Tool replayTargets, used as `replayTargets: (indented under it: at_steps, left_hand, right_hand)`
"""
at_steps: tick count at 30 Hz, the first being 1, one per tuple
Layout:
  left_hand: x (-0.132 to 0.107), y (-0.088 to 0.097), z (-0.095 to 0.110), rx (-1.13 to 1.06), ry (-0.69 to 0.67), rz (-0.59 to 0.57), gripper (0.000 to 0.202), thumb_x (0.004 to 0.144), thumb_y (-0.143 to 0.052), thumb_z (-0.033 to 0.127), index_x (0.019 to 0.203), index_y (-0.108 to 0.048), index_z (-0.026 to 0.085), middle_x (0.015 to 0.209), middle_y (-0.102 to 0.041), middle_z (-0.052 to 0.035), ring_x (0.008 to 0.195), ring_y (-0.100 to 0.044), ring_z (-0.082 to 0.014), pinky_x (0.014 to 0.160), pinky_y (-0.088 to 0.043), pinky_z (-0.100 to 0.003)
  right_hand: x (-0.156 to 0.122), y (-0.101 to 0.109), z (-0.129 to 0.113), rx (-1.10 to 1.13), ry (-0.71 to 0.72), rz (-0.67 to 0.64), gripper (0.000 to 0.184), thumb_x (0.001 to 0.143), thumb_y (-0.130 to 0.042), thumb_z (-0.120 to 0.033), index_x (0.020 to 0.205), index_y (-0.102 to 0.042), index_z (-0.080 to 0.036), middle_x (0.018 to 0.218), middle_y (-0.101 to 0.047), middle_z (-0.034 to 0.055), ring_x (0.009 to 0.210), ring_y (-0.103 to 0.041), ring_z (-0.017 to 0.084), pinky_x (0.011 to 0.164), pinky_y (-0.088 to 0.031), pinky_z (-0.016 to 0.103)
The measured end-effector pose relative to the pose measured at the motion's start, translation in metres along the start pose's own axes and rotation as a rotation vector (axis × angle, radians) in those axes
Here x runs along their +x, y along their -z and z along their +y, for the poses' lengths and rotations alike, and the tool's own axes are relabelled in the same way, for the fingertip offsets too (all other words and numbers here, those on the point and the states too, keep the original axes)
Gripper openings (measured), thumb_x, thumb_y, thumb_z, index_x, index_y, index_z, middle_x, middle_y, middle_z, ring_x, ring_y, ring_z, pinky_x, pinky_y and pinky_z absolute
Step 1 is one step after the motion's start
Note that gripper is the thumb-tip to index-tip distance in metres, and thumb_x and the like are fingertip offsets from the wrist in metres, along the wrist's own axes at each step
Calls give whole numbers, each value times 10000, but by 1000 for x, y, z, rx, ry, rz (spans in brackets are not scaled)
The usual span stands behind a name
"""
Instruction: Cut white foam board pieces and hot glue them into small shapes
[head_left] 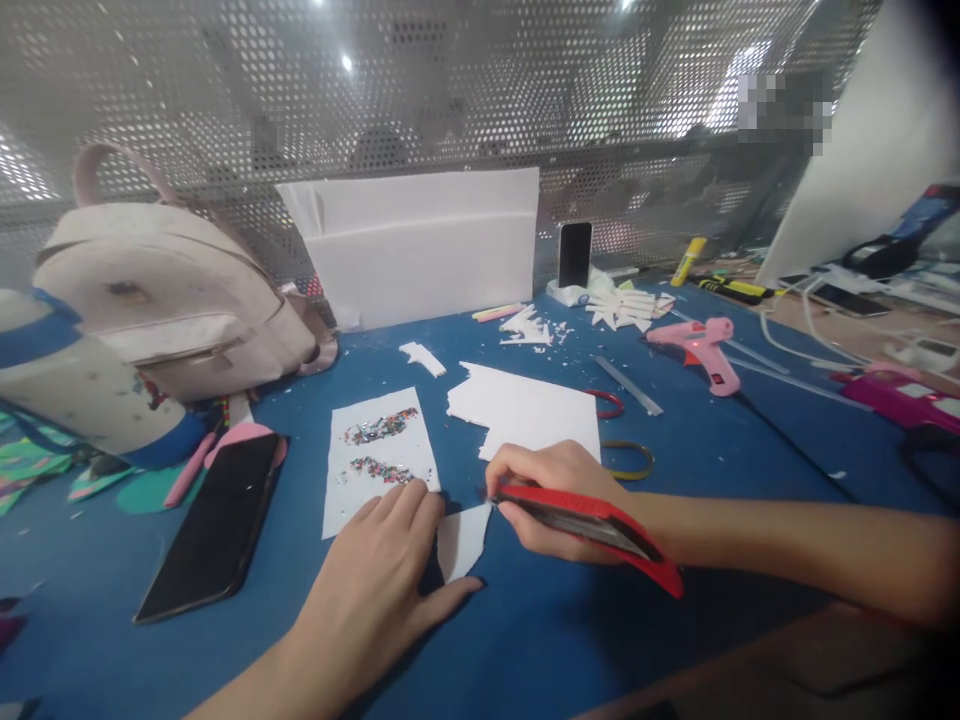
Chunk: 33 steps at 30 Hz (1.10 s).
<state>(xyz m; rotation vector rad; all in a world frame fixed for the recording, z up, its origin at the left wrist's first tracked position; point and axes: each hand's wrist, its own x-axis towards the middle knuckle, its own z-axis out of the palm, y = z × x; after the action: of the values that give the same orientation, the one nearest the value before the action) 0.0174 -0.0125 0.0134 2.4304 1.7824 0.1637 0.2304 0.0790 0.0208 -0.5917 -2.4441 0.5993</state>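
Note:
A small white board piece (462, 543) lies on the blue tabletop. My left hand (386, 560) is pressed down over it, the fingers at its left edge and the thumb along its lower side. My right hand (551, 495) grips a red utility knife (600, 525), whose tip end is at the upper right corner of the piece. Just beyond that hand rests a larger white board (529, 405) with a ragged left edge, partly covering scissors with red and yellow handles (634, 460). A white sheet (337, 500) with two heaps of colourful glitter flakes lies beyond my left fingers.
On the left are a black phone (214, 530), a bottle (82, 380) and a pale backpack (172, 290). A pink glue gun (705, 350) with a black cord and a clear glue stick (628, 385) lie to the right. White scraps (529, 325) are scattered farther back.

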Motion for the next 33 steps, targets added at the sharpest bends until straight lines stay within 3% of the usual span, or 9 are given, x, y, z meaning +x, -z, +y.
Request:
replayTargets:
  at_steps: [3,5,8,12,17,21,28,30,33]
  left_hand:
    - [-1,-2,-3,68,-52,42,551,847,-477,677,978,-568,150,900,-578,-102,814,-590,-304,691,-495,-467]
    - [-1,-2,-7,91,-108,80,513,884,-434,647,922,-575,156,844,-577,-91,764,-583,-289,651,-488,-444]
    - [-2,-2,-16,105,-191,146,355,961,-408,459,818,-557,171,774,-567,-67,677,-553,-248,598,-454,-393]
    - [-2,-2,-27,76,-240,221,224,968,-406,235,795,-540,184,741,-560,-40,653,-527,-218,604,-420,-364]
    - [-3,-4,-34,-51,-264,215,162,956,-410,156,969,-567,191,870,-612,-53,738,-545,-217,638,-424,-352]
    - [-2,-9,-35,-137,-270,198,209,950,-386,102,988,-569,194,910,-622,-57,755,-537,-205,660,-425,-340]
    - [0,-11,-32,-200,-275,193,129,943,-475,159,969,-594,202,894,-630,-41,755,-550,-187,667,-435,-315]
    - [-1,-12,-32,-181,-284,204,124,937,-532,274,1015,-595,200,933,-640,-55,778,-562,-200,678,-445,-323]
    - [-4,-15,-34,-125,-304,233,358,883,-593,485,1085,-585,190,979,-653,-81,798,-579,-222,691,-458,-336]
  right_hand:
    - [-3,-6,2,69,-61,-6,128,806,-491,-219,898,-577,-194,605,-580,-43,485,-503,88,520,-383,203]
    - [-8,-10,6,123,-34,48,117,818,-486,-224,905,-560,-197,639,-582,-36,485,-490,83,508,-381,202]
    - [-16,-16,13,239,105,149,100,831,-482,-249,910,-525,-207,666,-581,-24,491,-491,86,499,-386,209]
    - [-22,-20,17,317,200,134,85,815,-496,-286,869,-509,-221,599,-536,-30,485,-493,99,477,-376,219]
    - [-20,-21,19,378,116,61,77,836,-499,-293,871,-509,-225,584,-508,-53,434,-423,72,442,-345,203]
    - [-19,-19,21,381,46,5,88,859,-506,-297,907,-516,-224,651,-555,-35,486,-461,75,469,-379,199]
    - [-18,-18,23,387,-29,-57,101,864,-506,-276,943,-518,-215,667,-533,-36,502,-431,68,492,-386,199]
    - [-18,-18,23,392,-32,-45,95,859,-511,-270,936,-519,-214,665,-534,-38,502,-437,64,493,-383,194]
    - [-19,-18,22,394,-28,-27,93,863,-517,-277,932,-521,-215,678,-546,-34,513,-459,65,499,-385,192]
